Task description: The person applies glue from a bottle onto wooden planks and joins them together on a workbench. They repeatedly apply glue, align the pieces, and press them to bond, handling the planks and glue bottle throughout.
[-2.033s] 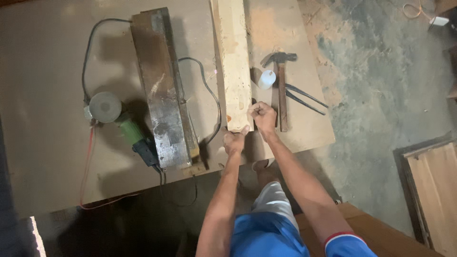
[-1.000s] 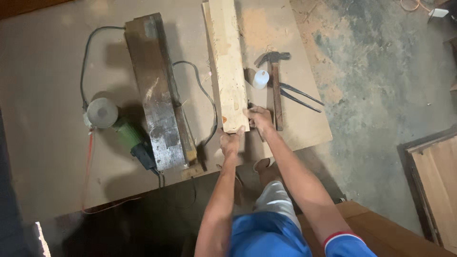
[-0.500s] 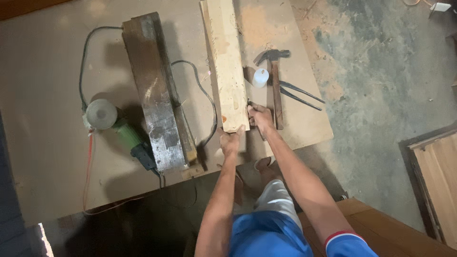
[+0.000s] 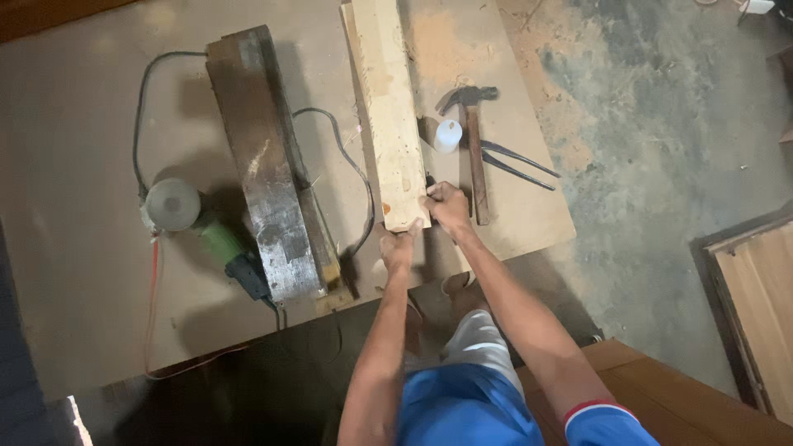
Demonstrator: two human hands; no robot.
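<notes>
— Green-bodied angle grinder (image 4: 216, 239) with its round grey disc sits far left on the brown board tabletop (image 4: 74, 124), black cord looping off. Next to it?

— Dark, weathered timber block (image 4: 263, 165), lying lengthwise. Then the pale, long, squared wooden beam (image 4: 388, 116), running away from the person, near end at the table edge.

— Who has it?

— Both hands. The left hand (image 4: 398, 246) is cupped against the near end face; the right hand (image 4: 447, 206) is clenched around the right near corner.

— How would it handle?

— Stiff and probably fairly heavy, rough-sawn, so not slippery. Gripping the end only gives leverage to slide it; lifting likely needs a hold nearer the middle.

— Further right?

— Small white plastic bottle (image 4: 448, 135), wooden-handled claw hammer (image 4: 473, 157), dark metal pincers (image 4: 516, 165).
</notes>
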